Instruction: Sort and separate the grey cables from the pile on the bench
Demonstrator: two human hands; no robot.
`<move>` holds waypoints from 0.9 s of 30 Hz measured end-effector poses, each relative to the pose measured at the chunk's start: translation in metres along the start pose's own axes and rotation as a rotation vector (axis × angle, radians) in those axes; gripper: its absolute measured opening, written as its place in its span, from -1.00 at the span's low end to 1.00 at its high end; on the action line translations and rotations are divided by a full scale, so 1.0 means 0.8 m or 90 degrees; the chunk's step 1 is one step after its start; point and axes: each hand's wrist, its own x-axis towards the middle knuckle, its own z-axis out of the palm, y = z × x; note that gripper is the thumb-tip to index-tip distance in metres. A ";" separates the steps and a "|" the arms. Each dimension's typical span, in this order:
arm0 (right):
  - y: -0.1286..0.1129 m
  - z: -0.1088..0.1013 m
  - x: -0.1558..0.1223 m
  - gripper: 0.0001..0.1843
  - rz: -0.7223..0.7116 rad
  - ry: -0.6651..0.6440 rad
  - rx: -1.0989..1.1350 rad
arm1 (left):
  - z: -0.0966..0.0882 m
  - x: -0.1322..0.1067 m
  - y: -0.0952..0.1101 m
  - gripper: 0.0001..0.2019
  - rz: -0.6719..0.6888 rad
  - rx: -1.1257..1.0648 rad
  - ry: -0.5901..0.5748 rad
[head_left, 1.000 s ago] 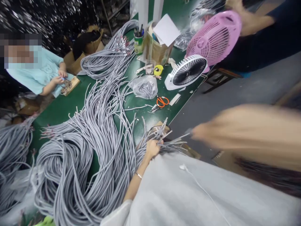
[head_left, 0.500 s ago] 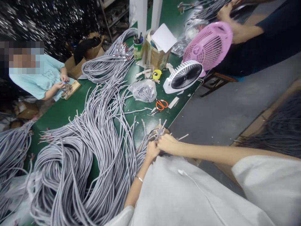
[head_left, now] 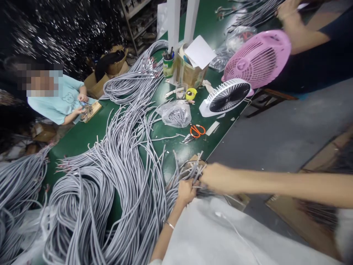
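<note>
My left hand (head_left: 186, 190) is closed around the ends of a grey cable, at the near edge of the green table. Just to its right my right hand (head_left: 216, 178) is curled like a fist and a little blurred; what its fingers hold is hidden. Between and beyond the hands, cut grey cable ends (head_left: 194, 168) stick out over a small brownish block. Long grey cables (head_left: 124, 158) run from there across the table. Orange-handled scissors (head_left: 197, 131) lie beyond my hands.
A bag of short cable pieces (head_left: 176, 115), a white fan (head_left: 227, 97), a pink fan (head_left: 257, 59) and a yellow tape roll (head_left: 191, 94) stand farther back. Coiled cables (head_left: 79, 198) fill the left. A co-worker (head_left: 52, 99) works across the table (head_left: 74, 138); another person's arm (head_left: 298, 35) shows top right.
My hands were together; now my right hand has moved right, away from my left, and the cable ends between them are more visible. The whole view has shifted slightly.
</note>
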 end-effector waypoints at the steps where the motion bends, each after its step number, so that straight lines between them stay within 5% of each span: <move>1: 0.019 -0.029 -0.002 -0.84 0.034 0.008 -0.020 | -0.001 0.000 0.000 -0.74 0.011 -0.014 0.013; 5: 0.090 -0.124 0.033 -0.73 0.287 0.040 -0.100 | -0.010 -0.010 0.003 -0.79 0.079 -0.084 0.058; 9: 0.119 -0.140 0.124 -0.58 0.351 0.090 -0.026 | -0.030 -0.031 -0.007 -0.70 0.032 -0.108 0.208; 12: 0.100 -0.119 0.172 -0.35 0.324 0.156 -0.020 | -0.052 -0.031 -0.025 -0.59 -0.148 -0.056 0.373; 14: 0.069 -0.097 0.178 -0.43 0.206 0.164 -0.031 | -0.065 -0.018 -0.036 -0.52 -0.266 -0.007 0.434; 17: 0.013 -0.050 0.161 -0.70 -0.004 0.110 -0.031 | -0.078 0.009 -0.045 -0.39 -0.372 0.051 0.435; 19: -0.012 -0.013 0.144 -0.81 -0.075 0.082 -0.033 | -0.085 0.022 -0.047 -0.48 -0.404 0.077 0.413; 23: -0.006 0.050 0.122 -0.73 -0.026 0.104 -0.051 | -0.105 0.030 -0.054 -0.78 -0.412 0.093 0.369; 27: 0.025 0.074 0.109 -0.81 0.036 0.145 0.001 | -0.125 0.026 -0.060 -0.93 -0.359 0.070 0.364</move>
